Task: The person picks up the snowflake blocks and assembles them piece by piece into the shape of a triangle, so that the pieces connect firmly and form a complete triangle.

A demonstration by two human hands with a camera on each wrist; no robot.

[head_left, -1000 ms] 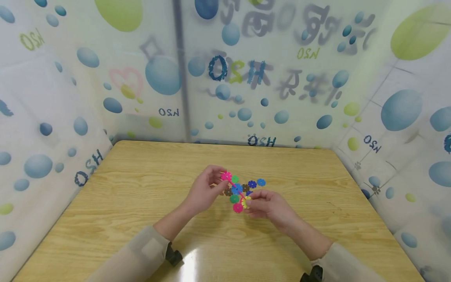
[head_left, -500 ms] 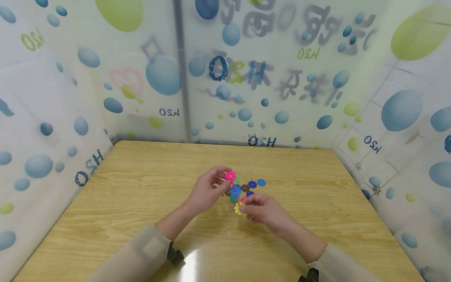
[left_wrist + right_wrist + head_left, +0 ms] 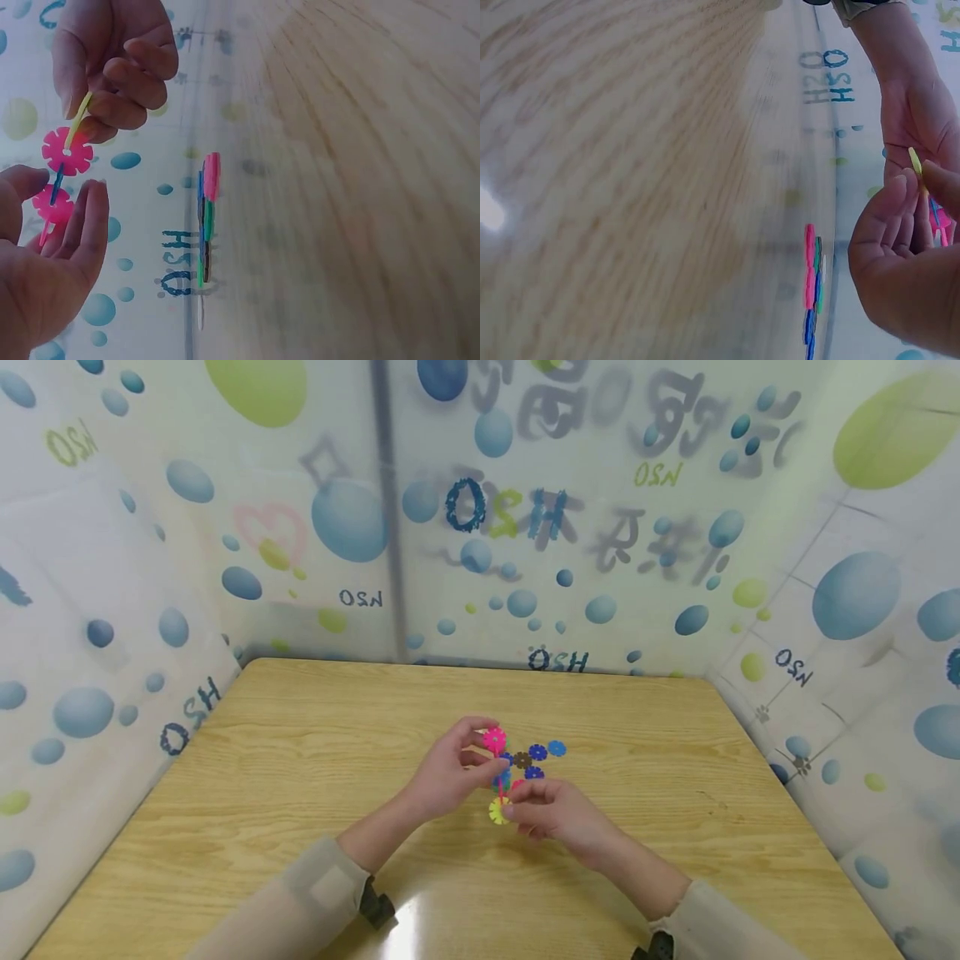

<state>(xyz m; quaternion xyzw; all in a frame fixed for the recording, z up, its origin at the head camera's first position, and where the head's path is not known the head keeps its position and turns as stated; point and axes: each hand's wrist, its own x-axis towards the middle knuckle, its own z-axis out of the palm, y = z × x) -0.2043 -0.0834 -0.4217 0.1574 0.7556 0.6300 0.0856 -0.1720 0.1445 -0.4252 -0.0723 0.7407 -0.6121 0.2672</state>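
In the head view, several slotted snowflake discs are joined in a short chain above the table. A pink snowflake disc (image 3: 495, 739) tops its far end, and a yellow snowflake disc (image 3: 498, 812) forms the near end. My left hand (image 3: 448, 774) holds the chain by its far part between thumb and fingers. My right hand (image 3: 570, 822) pinches the yellow disc. From the left wrist, the yellow disc shows edge-on, slotted into a pink disc (image 3: 67, 151), with a blue disc (image 3: 57, 184) edge-on below it. Fingers hide parts of the chain.
Behind the hands, loose snowflake discs lie flat on the wooden table (image 3: 300, 743), among them a brown disc (image 3: 522, 761), a dark blue disc (image 3: 537, 752) and a light blue disc (image 3: 557, 748). Patterned curtain walls (image 3: 420, 627) stand around the table's back and sides.
The chain has turned from a diagonal to nearly straight toward me, its yellow end swinging left and nearer. My right hand has moved slightly left and nearer with it; my left has shifted slightly right.
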